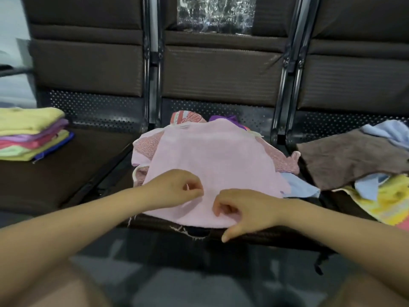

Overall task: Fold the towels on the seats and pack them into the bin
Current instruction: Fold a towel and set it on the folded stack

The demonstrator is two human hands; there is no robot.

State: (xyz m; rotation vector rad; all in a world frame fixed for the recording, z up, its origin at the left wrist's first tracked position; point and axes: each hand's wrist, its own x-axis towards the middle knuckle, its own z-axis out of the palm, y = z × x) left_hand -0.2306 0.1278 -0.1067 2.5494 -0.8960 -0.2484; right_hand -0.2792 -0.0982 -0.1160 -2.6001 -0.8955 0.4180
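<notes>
A pale pink terry towel (212, 165), soft and slightly napped, lies spread flat over a heap of crumpled cloths on the middle dark brown ribbed-vinyl seat (221, 69) of a three-seat bench with a perforated black metal frame. The left hand (174, 187) rests on the towel's near left part, fingers curled under and fingertips drawn to the thumb, apparently pinching the pink fabric, though the grip itself is small and partly hidden. The right hand (247, 209) rests on the towel's near edge just beside the left hand, fingers curled onto the cloth with the thumb pointing down over the seat's front lip; whether it pinches the fabric cannot be told. Beyond the hands, a pink-and-white patterned cloth (186, 118) and a purple cloth (223, 119) protrude from under the towel. To the left of the left hand, well apart, a neat stack of folded towels (33, 134) in yellow, pink, green and blue sits on the next seat. To the right of the right hand, a brown flat-pile towel (349, 160) lies over loose light blue (389, 131) and yellow (385, 202) cloths.
</notes>
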